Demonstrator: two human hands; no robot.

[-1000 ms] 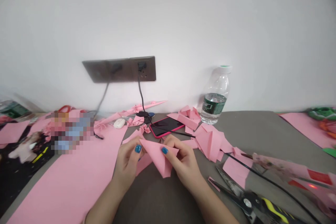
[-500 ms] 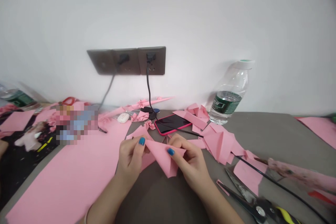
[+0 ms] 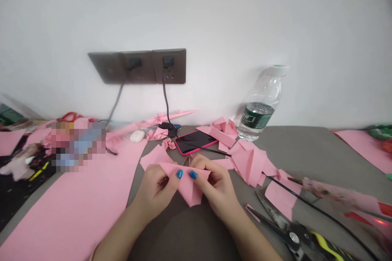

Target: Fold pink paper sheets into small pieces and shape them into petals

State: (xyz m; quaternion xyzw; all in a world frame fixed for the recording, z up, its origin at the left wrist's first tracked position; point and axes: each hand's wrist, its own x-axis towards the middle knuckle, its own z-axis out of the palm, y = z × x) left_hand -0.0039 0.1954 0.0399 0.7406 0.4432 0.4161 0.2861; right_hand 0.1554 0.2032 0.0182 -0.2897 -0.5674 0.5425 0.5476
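Note:
Between my hands is a folded piece of pink paper [image 3: 190, 191], its pointed lower end hanging down over the grey table. My left hand [image 3: 158, 185] pinches its left part, the thumb lying on the front near the middle. My right hand [image 3: 212, 185] grips the right part, thumb also on the front, close beside the left one. The other fingers of both hands are behind the paper, partly hidden. Another pink paper piece [image 3: 156, 155] lies just behind my left hand. Beyond my hands rests a phone [image 3: 196, 142] in a pink case.
Scissors [image 3: 290, 236] lie open at the lower right, beside a black cable [image 3: 318, 210] and a paper-wrapped tool. Folded pink papers [image 3: 249, 163] spread behind my right hand. A water bottle [image 3: 259, 110] stands by the wall. A large pink sheet [image 3: 82, 200] covers the left.
My left thumb has moved right along the paper, so both thumbs now sit close together. The paper's upper edge looks more level. The whole view has shifted slightly.

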